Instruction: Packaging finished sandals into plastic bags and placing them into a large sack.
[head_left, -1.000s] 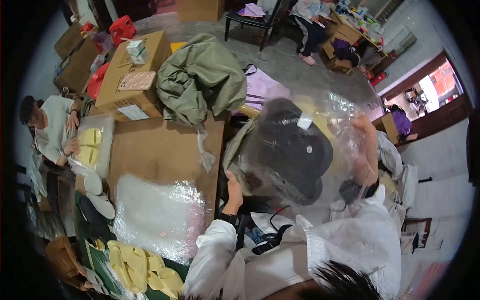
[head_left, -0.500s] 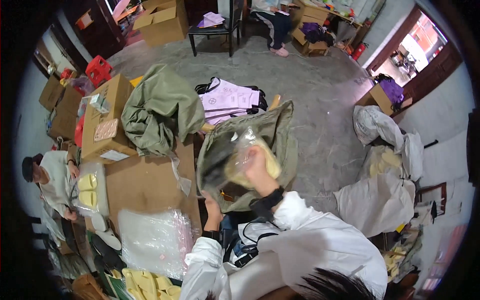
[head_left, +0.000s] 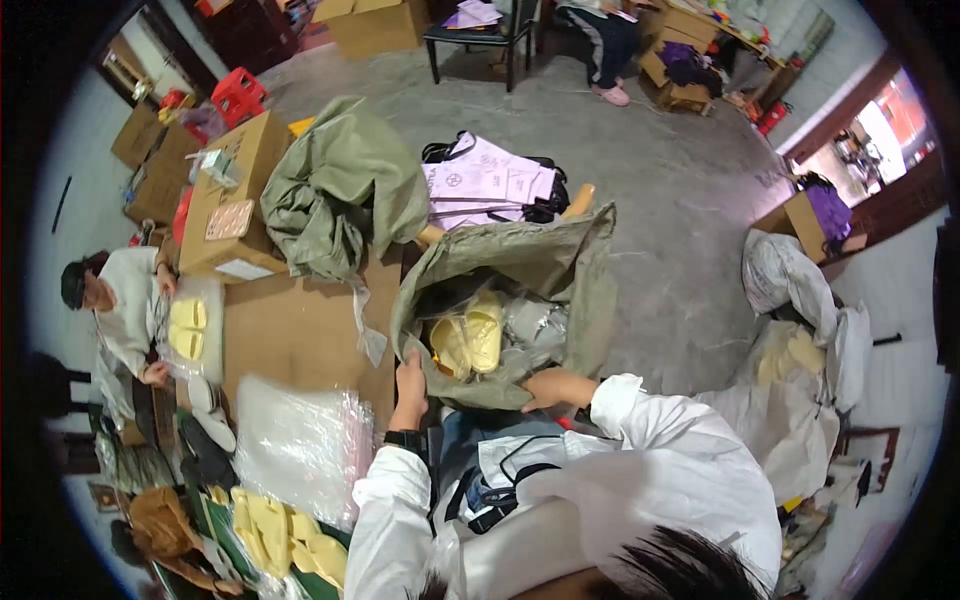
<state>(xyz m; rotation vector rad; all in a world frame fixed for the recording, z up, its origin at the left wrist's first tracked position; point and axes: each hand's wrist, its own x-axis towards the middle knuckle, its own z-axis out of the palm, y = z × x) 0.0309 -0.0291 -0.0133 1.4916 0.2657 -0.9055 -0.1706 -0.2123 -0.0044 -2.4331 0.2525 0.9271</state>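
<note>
A large olive-green woven sack gapes open in front of me. My left hand is closed around the sack's left rim. Its near rim is gripped by my right hand, fingers partly hidden by the fabric. Inside lie yellow slippers in clear plastic, tilted toward the left side. Beside them, grey items in clear plastic fill the right part of the sack; their kind is hard to make out.
On the brown table at left lie a stack of clear plastic bags, loose yellow slippers and a crumpled green sack. A cardboard box stands behind. A co-worker handles packed slippers. White sacks stand at right.
My right hand has let go of the plastic-wrapped yellow slippers, which now lie in the sack, and has moved to the near rim. My left hand stays at the rim. The view has shifted.
</note>
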